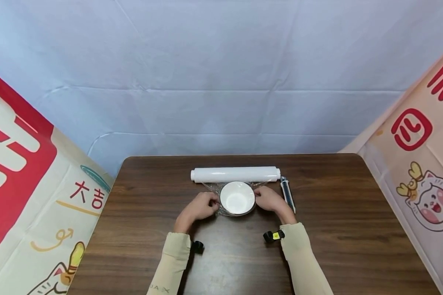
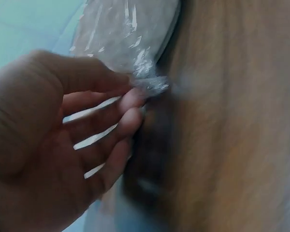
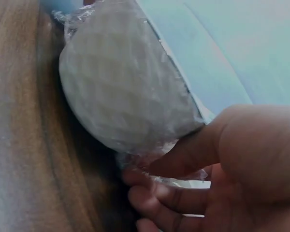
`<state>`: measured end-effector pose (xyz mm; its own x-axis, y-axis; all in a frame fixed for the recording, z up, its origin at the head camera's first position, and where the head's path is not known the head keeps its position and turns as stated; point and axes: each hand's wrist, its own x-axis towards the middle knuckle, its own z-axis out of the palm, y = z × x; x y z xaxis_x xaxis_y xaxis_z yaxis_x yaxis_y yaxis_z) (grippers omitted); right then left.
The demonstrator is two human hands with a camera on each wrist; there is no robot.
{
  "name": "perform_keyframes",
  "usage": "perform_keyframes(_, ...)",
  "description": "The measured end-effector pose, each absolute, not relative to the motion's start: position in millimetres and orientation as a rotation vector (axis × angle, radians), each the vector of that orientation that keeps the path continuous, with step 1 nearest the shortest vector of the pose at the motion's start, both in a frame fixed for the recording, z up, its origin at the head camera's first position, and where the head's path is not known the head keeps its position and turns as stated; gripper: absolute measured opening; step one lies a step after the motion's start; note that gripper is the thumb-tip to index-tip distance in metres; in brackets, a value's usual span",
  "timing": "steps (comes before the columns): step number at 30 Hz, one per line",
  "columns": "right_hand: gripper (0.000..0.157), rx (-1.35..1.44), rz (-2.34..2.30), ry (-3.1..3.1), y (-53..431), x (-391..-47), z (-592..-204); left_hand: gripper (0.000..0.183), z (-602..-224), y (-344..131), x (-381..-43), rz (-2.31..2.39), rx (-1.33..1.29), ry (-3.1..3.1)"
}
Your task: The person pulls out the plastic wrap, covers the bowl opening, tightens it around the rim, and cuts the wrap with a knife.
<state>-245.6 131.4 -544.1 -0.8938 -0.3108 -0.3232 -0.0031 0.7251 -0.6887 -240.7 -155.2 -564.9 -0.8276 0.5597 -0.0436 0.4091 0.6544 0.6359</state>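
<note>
A white bowl (image 1: 238, 198) with a dark rim stands upright on the table, with clear cling film (image 1: 213, 187) spread about it. At the bowl's left side, my left hand (image 1: 204, 205) pinches a bunched piece of the film between thumb and index finger, the other fingers loosely bent. The left wrist view shows that gathered film (image 2: 154, 86) close up, beside the film-covered bowl (image 2: 121, 34). On the opposite side, my right hand (image 1: 270, 199) pinches film at the bowl's edge. In the right wrist view, wrinkled film lies over the bowl's patterned outer wall (image 3: 106, 72).
A white cling film roll (image 1: 235, 174) lies crosswise just behind the bowl. Right of the roll's end is a utility knife (image 1: 287, 194), close past my right hand. The dark wooden table (image 1: 336, 229) has its far edge behind the roll, with a pale cloth backdrop (image 1: 214, 110) beyond.
</note>
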Motion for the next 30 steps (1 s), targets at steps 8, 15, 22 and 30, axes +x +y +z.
perform_keyframes(8,0.032,0.139,-1.264,2.637,133,-226,-556,0.024,-572,-144,-224,1.220,0.240,2.822)
perform_keyframes(15,0.032,0.628,-1.655,2.791,125,-178,-552,0.032,-552,-122,-164,2.035,-0.523,2.520)
perform_keyframes(22,0.028,0.651,-2.171,2.589,94,-154,-559,0.048,-547,-84,-123,2.271,-0.492,2.187)
perform_keyframes(30,0.038,0.572,-2.096,2.582,79,-166,-568,0.052,-559,-75,-136,2.364,-0.452,2.050)
